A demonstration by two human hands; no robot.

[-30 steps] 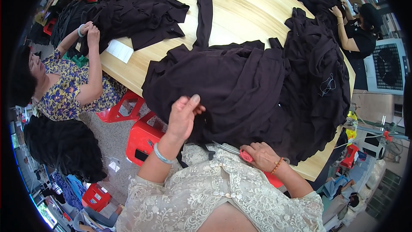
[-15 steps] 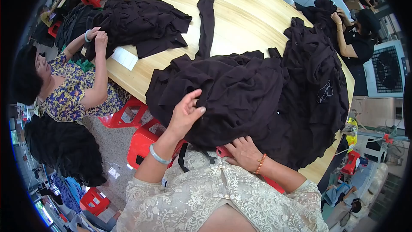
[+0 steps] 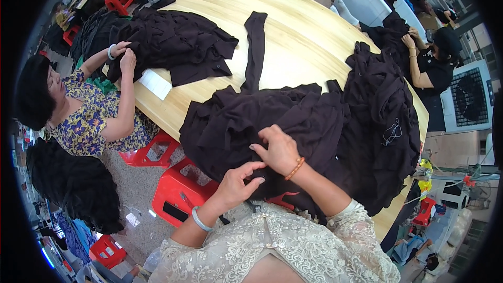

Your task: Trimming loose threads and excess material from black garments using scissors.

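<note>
A heap of dark garments [image 3: 293,110] lies on the near side of the table in front of me. Over its near edge, my left hand [image 3: 237,184] is raised, thumb and forefinger curved apart, and I see nothing between them. Just above it and to the right, my right hand [image 3: 280,151] hovers over or touches the dark cloth. Its fingers are bent and the thumb stands away from them, with nothing visible in the gap. A dark sleeve-like strip [image 3: 255,47] stretches from the heap toward the far side. Part of a red object [image 3: 283,198] shows below my hands, its kind unclear.
The pale wooden table [image 3: 298,26] also bears a dark garment pile [image 3: 382,126] with loose white thread [image 3: 392,132] at right, and another pile [image 3: 183,42] at far left. A person [image 3: 94,105] handles cloth there; another person [image 3: 432,60] works at right. Red stools [image 3: 183,191] stand at left.
My right hand has lifted from the heap's near edge and moved up and left. My left hand has come down and slightly right, so both hands are now close together.
</note>
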